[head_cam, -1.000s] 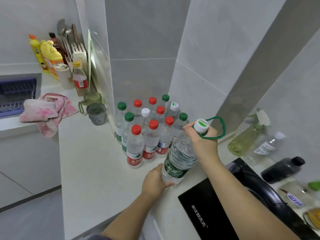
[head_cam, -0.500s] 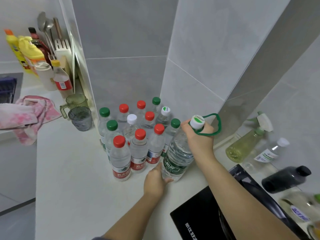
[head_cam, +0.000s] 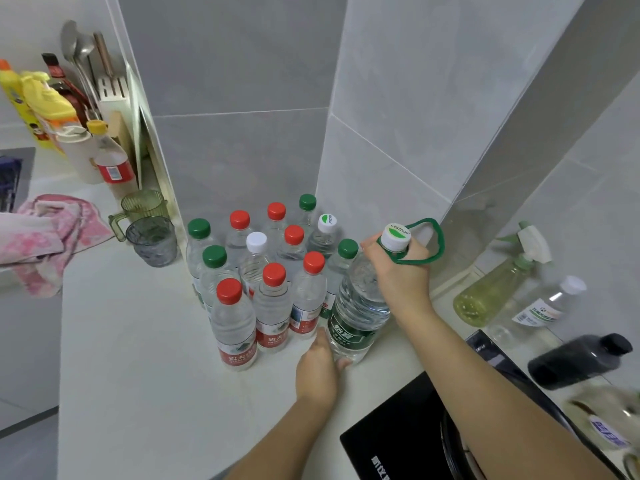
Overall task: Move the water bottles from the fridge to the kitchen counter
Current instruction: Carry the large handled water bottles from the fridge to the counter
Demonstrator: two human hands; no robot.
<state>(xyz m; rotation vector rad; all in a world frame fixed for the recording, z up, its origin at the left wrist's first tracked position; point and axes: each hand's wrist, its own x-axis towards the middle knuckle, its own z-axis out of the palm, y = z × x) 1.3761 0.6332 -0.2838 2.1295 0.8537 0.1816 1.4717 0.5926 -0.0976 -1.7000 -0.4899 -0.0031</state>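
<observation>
**A:** What place is shown?

**B:** A kitchen corner is shown. A white counter point(head_cam: 138, 375) is seen, closed in by a wall point(head_cam: 242, 81) of big grey tiles.

**A:** What is kept on the counter?

**B:** A bunch of small bottles point(head_cam: 273, 299) is stood upright in the corner. They are packed close together and have red, green and white caps. To the left, two see-through cups point(head_cam: 152, 240) are set just beside the wall edge. A pink cloth point(head_cam: 45, 237) is laid farther left. Yellow bottles point(head_cam: 45, 105) are lined up at the back left. At the right, a black stove top point(head_cam: 398, 452) is seen on the counter. A spray bottle point(head_cam: 491, 292) and a black bottle point(head_cam: 578, 362) are seen behind it, a bit blurred.

**A:** Where is the big bottle?

**B:** The big bottle point(head_cam: 356, 306) is held just beside the right side of the bunch. It is tilted a bit, with its bottom down at the counter. Whether it is fully set down cannot be told.

**A:** How is it held?

**B:** Its neck is gripped by the right hand point(head_cam: 401, 271), with fingers curled round it under the white cap. A green loop point(head_cam: 429, 244) is hung from the neck there. Its bottom is clasped by the left hand point(head_cam: 317, 368), with fingers and thumb bent round it.
</observation>
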